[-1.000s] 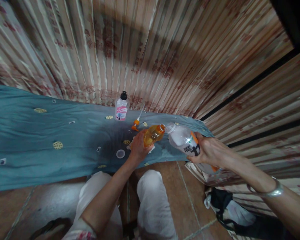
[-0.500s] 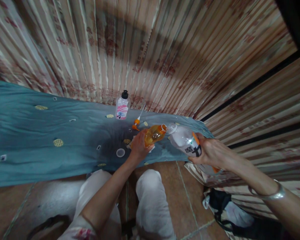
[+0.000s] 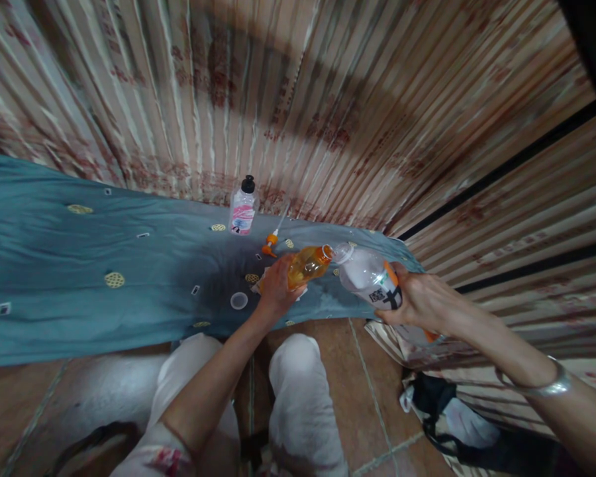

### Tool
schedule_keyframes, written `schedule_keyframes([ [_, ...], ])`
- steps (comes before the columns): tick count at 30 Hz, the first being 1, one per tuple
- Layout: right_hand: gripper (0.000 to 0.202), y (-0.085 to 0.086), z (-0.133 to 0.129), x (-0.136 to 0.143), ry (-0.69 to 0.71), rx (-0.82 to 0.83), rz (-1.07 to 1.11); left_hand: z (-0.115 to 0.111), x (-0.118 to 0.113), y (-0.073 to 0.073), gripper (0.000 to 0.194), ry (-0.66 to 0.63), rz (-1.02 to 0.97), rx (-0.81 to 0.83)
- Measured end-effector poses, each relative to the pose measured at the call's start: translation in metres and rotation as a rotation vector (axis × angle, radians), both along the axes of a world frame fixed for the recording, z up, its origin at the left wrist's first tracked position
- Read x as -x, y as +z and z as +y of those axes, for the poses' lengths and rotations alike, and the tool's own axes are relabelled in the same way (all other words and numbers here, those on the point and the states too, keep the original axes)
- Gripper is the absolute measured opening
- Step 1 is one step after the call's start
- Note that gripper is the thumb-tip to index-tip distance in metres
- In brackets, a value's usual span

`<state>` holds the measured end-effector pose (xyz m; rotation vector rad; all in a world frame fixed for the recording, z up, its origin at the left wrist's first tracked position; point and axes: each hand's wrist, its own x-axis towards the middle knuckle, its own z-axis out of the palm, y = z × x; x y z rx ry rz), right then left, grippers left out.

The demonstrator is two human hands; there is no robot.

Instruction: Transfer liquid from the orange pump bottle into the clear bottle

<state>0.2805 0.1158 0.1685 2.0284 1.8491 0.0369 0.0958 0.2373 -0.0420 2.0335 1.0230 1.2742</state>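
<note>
Under the amber bottle [image 3: 308, 266] — teal cloth [image 3: 151, 268], between pleated curtain [image 3: 258, 93] and tiled floor [image 3: 345, 377].

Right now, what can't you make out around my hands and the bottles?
- Part of the amber bottle: head view, hidden by your left hand.
- Part of the clear bottle: head view, hidden by your right hand.
- Whether their mouths touch: head view, too small to tell.
- Small print on the black-capped bottle: head view, too small and blurred.
- Rest of your left sleeve: head view, cut off by the bottom edge.
</note>
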Motion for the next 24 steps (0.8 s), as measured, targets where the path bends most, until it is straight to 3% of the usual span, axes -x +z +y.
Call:
schedule_keyframes([
  [13, 0.047, -0.0043, -0.0022, -0.0036, 0.04, -0.075, 0.026, 0.0002, -0.0025, -0.0016, 0.068, 0.004, -0.016, -0.018],
  [17, 0.042, -0.0005, -0.0013, 0.0013, 0.016, -0.029, 0.014, 0.0005, -0.0026, -0.0016, 0.069, 0.006, -0.025, -0.031],
  [24, 0.049, -0.0005, -0.0007, 0.0003, 0.022, -0.038, 0.012, 0.0002, -0.0014, -0.0007, 0.07, 0.001, -0.007, -0.035],
])
